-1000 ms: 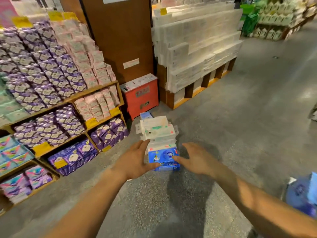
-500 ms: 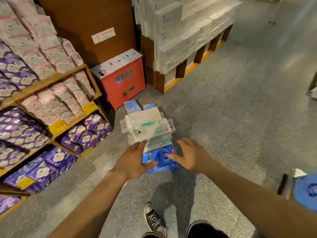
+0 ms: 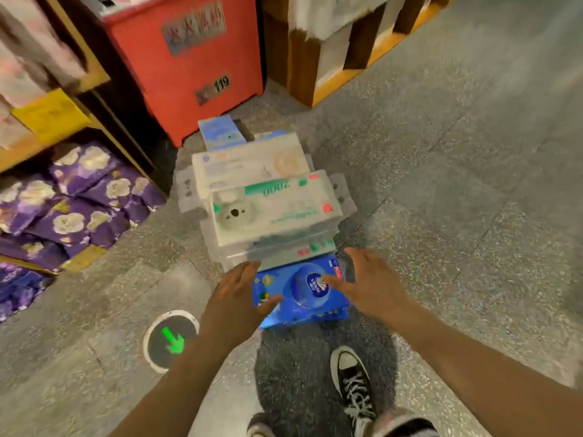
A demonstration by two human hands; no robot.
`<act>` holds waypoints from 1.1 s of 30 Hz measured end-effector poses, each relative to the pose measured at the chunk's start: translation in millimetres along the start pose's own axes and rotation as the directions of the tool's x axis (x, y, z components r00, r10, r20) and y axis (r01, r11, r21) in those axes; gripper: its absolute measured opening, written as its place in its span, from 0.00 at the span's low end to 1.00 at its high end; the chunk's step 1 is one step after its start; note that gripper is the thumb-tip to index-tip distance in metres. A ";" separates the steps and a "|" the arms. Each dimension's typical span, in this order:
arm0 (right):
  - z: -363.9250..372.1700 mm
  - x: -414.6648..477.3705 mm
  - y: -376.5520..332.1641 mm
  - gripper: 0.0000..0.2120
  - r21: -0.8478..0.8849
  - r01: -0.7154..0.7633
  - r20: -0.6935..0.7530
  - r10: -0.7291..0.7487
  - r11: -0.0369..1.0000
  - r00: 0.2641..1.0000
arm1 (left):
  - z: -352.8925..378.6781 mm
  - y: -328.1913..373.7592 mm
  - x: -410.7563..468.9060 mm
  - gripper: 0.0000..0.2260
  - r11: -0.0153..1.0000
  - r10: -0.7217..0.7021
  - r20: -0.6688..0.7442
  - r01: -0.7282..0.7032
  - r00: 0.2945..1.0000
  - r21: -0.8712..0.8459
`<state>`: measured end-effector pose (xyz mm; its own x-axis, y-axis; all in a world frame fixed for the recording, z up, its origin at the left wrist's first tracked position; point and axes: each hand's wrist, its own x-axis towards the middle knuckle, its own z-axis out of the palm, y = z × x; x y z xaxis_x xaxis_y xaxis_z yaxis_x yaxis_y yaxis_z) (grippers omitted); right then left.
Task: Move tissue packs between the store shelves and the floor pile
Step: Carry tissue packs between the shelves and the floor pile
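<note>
**Operator:** Location of the blue tissue pack (image 3: 301, 299)?

**Technician:** On the floor (image 3: 457, 200), at the near end of the floor pile (image 3: 271, 212), directly in front of the stacked white packs. The store shelves (image 3: 79, 197) stand to the left.

**Operator:** State of each grip?

**Technician:** Left grip (image 3: 233, 298) and right grip (image 3: 369, 285) are both spread, fingers straight, holding nothing. They flank the pack, one at each short side, with the thumbs reaching over its top face. Motion blur prevents confirming contact; it may be a light touch only.

**Operator:** Handling properties?

**Technician:** Judged light, soft and compressible: film-wrapped tissue with a slick wrapper. Not fragile.

1. Take hold at the two short sides, palms facing inward.
2. Squeeze moderately, since the film is likely to slip under a loose hold.
3. Draw the pack toward the body before lifting.

Caution: jostling the white stack behind could topple it.
</note>
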<state>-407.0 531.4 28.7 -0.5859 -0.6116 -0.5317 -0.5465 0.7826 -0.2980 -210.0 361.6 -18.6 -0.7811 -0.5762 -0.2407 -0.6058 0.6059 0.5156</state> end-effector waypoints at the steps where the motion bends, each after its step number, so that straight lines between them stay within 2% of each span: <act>1: 22.6 24.4 11.4 0.38 0.026 -0.013 0.005 0.013 1.000 1.000 | 25.5 -18.3 11.2 0.34 0.999 -0.033 0.006 0.033 0.999 -0.013; 6: 123.7 123.9 64.9 0.42 0.132 -0.139 0.030 0.136 0.981 0.990 | 132.4 -94.6 51.0 0.36 0.967 -0.220 0.048 0.224 0.974 -0.124; 9: 161.6 165.6 87.1 0.42 0.268 -0.196 0.041 0.192 0.943 0.981 | 182.0 -136.9 67.7 0.45 0.903 -0.373 0.021 0.368 0.928 -0.221; 11: 182.6 187.9 99.4 0.34 0.358 -0.233 0.090 0.215 0.904 0.973 | 204.5 -156.1 76.3 0.48 0.831 -0.480 0.033 0.467 0.877 -0.302; 14: 213.1 214.1 116.7 0.40 0.492 -0.264 0.125 0.233 0.829 0.964 | 234.1 -177.5 84.6 0.45 0.652 -0.542 0.169 0.539 0.823 -0.532; 17: 226.6 218.0 121.5 0.19 0.569 -0.233 0.112 0.206 0.788 0.972 | 260.6 -203.0 86.9 0.40 0.587 -0.556 0.190 0.544 0.809 -0.600; 19: 224.9 216.1 118.9 0.17 0.592 -0.230 0.077 0.230 0.772 0.970 | 248.3 -186.6 82.6 0.37 0.560 -0.579 0.184 0.551 0.795 -0.619; 24: 195.1 187.6 88.6 0.29 0.617 -0.192 0.021 0.229 0.763 0.973 | 183.2 -143.1 56.8 0.31 0.543 -0.637 0.110 0.545 0.763 -0.639; 27: 149.0 145.2 58.4 0.34 0.606 -0.138 -0.019 0.188 0.784 0.982 | 120.0 -114.3 27.9 0.31 0.511 -0.672 0.116 0.572 0.732 -0.642; 29: 106.6 111.2 36.1 0.36 0.596 -0.113 -0.035 0.166 0.795 0.985 | 70.3 -91.8 1.9 0.28 0.489 -0.687 0.100 0.559 0.720 -0.669; 32: 23.0 49.9 -9.9 0.17 0.598 -0.062 -0.027 0.098 0.799 0.995 | -7.8 -54.0 -47.0 0.30 0.458 -0.691 0.051 0.491 0.721 -0.741; 33: -4.6 33.2 -22.0 0.14 0.593 -0.024 -0.041 0.060 0.805 0.997 | -32.4 -43.3 -63.6 0.32 0.436 -0.707 0.039 0.478 0.707 -0.763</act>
<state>-417.2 493.3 21.3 -0.6415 -0.5679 -0.5157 -0.0711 0.7134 -0.6972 -129.2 354.3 1.0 -0.1296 -0.8140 -0.5662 -0.5219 -0.4295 0.7370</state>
